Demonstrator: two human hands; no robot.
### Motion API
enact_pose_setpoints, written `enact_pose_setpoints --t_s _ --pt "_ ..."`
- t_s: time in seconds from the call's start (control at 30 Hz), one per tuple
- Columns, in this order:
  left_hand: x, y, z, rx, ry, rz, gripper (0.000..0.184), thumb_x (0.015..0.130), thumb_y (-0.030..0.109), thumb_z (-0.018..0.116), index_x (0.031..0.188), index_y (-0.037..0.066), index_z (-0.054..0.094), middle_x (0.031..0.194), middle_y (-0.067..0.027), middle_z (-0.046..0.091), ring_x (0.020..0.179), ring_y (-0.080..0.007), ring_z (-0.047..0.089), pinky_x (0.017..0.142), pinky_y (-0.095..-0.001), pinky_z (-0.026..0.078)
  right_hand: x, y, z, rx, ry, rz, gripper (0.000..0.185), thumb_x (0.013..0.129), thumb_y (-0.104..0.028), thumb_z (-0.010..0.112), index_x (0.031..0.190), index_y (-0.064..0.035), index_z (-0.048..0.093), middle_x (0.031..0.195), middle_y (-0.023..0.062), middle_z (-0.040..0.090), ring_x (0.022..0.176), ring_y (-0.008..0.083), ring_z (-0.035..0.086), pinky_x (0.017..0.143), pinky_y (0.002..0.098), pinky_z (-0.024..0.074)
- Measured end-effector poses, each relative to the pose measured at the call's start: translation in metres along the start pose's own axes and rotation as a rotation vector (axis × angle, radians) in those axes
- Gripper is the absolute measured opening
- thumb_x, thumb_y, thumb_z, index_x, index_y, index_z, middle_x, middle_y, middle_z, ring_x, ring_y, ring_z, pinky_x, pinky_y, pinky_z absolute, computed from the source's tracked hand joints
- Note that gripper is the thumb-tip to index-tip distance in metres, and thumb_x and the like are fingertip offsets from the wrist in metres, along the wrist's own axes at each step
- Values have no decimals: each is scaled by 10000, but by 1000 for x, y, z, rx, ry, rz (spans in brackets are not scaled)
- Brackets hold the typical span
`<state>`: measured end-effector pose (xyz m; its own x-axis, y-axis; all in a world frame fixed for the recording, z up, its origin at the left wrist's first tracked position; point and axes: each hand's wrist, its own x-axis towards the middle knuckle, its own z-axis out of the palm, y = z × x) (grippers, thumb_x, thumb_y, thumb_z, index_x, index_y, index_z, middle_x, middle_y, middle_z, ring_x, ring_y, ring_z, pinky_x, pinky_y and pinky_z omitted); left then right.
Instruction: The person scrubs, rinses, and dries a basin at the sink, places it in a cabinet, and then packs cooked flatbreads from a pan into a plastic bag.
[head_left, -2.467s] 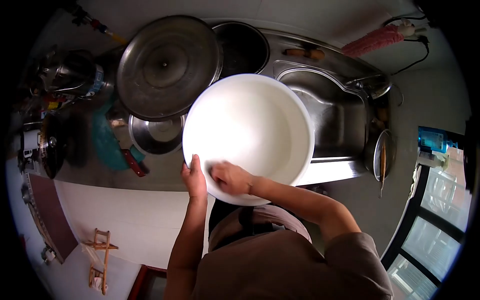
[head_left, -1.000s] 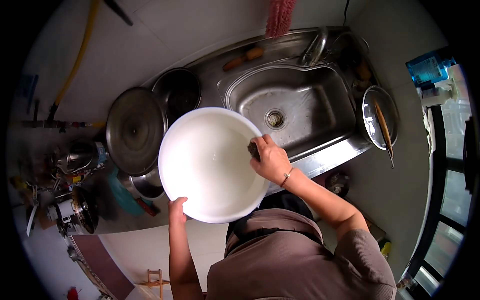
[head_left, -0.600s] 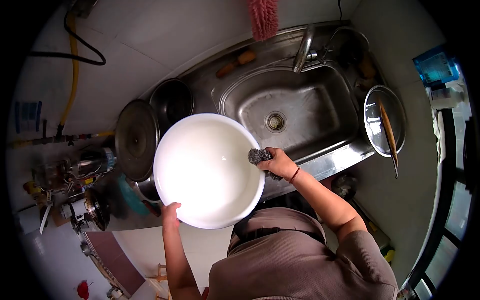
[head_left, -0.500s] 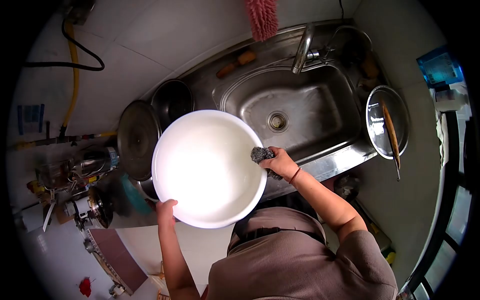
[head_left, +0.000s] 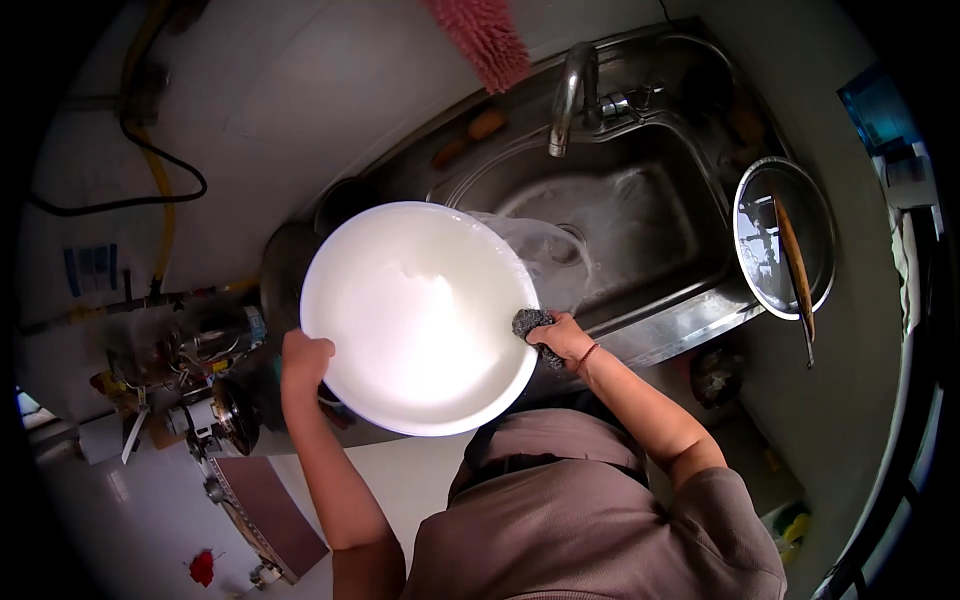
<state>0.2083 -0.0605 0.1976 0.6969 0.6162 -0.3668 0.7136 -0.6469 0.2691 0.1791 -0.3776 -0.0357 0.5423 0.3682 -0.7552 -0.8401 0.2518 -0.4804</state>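
Note:
A large white basin (head_left: pixel 410 350) is tilted over the left part of the steel sink (head_left: pixel 680 210). Water (head_left: pixel 540 245) spreads from beneath its far edge toward the drain. My left hand (head_left: pixel 306 362) is closed on the basin's left rim. Pressed against the right rim is my right hand (head_left: pixel 568 340), its fingers closed round a grey steel wool scrubber (head_left: pixel 532 322). The fingers under the rim are hidden.
The faucet (head_left: pixel 572 100) arches over the sink's far edge. On the right ledge a steel bowl or lid (head_left: pixel 757 240) carries a long brown wooden tool (head_left: pixel 793 255). A pink chenille cloth (head_left: pixel 480 45) hangs at the top. Dark pans stand left, behind the basin.
The basin has tipped toward the sink, and water now runs into it. My left hand has moved up along the rim. The view has shifted slightly.

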Motion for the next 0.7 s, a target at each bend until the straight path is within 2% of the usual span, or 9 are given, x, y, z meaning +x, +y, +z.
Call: enact_pose_setpoints --t_s 0.1,0.17,0.2,0.27,0.4,0.47,0.5,0.57,0.7 --pt "4 24 -1 102 -4 69 310 548 22 573 796 -163 595 681 -191 622 606 -267 606 571 -381 468 10 7 -6 4 -2 53 462 636 -14 658 1063 118 541 868 148 625 699 206 616 604 314 518" --pt "4 41 1 184 28 83 299 553 24 538 784 -156 599 678 -281 606 673 -324 647 615 -384 478 9 1 -6 43 8 61 483 619 -6 652 1059 146 522 866 154 617 689 218 615 579 320 512" --pt "2 50 2 192 27 88 299 553 24 538 784 -156 599 678 -281 606 673 -324 647 615 -384 478 14 3 -8 52 9 60 483 619 -6 652 1059 146 522 866 154 617 689 218 615 579 320 512" --pt "-2 66 5 213 27 109 316 572 29 518 813 -158 601 722 -310 606 731 -391 646 652 -402 476 26 12 -11 26 25 41 483 606 -4 644 1044 157 519 857 153 612 677 220 614 565 320 505" --pt "4 88 11 309 67 178 314 546 34 555 797 -151 594 680 -262 610 643 -324 634 604 -390 475 26 9 -8 68 23 80 464 595 -5 643 1011 165 531 843 151 611 674 217 613 566 317 501" --pt "-14 114 17 412 150 195 319 574 41 528 825 -144 597 761 -316 601 761 -402 636 675 -405 479 42 25 -8 48 26 83 404 621 -16 651 980 143 554 833 154 624 664 224 628 547 327 520" --pt "-18 120 20 420 153 196 319 574 41 528 825 -144 597 761 -316 601 761 -402 636 675 -405 479 38 23 -6 55 21 84 404 621 -16 651 980 143 554 833 154 624 664 224 628 547 327 520" --pt "-26 129 25 469 182 232 329 610 45 495 866 -131 603 849 -335 591 869 -449 593 747 -408 470 30 18 -3 89 15 86 365 623 -24 650 944 133 574 813 142 625 654 222 627 545 325 520" --pt "-55 150 29 466 141 243 327 658 3 451 923 -121 598 938 -326 589 941 -452 565 846 -414 444 47 38 2 135 -15 38 346 627 -22 641 936 123 582 811 135 628 643 218 626 541 321 522"
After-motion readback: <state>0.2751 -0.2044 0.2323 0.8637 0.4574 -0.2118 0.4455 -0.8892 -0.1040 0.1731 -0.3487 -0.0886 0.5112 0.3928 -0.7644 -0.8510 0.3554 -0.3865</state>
